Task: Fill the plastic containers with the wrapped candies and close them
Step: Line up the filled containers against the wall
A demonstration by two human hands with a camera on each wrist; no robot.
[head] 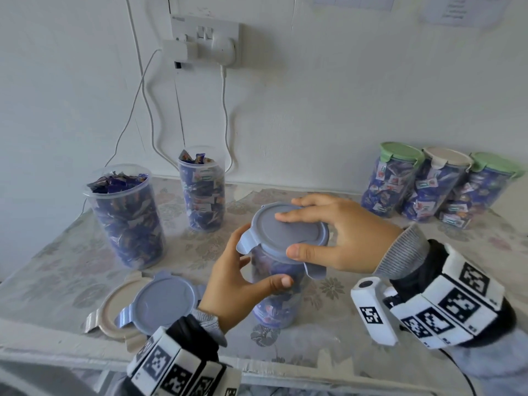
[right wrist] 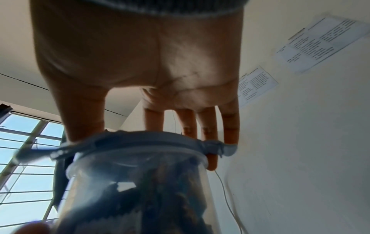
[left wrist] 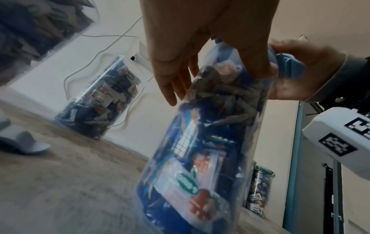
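Observation:
A clear plastic container (head: 275, 295) packed with blue wrapped candies stands on the table (head: 57, 267) near its front edge. A blue-grey lid (head: 274, 232) sits on its mouth, with its side flaps sticking out. My left hand (head: 257, 264) grips the container's upper body, thumb across the front. My right hand (head: 303, 232) holds the lid from above, thumb on the near rim and fingers over the top. In the right wrist view one fingertip hooks below the lid (right wrist: 140, 139) at the far rim. The left wrist view shows the container (left wrist: 200, 158) close up.
Two open containers full of candies (head: 125, 215) (head: 203, 192) stand at the back left. A spare blue lid (head: 163, 301) lies on a beige lid (head: 111, 315) at the front left. Three closed containers (head: 440, 184) are grouped at the back right. Cables hang from a wall socket (head: 205, 38).

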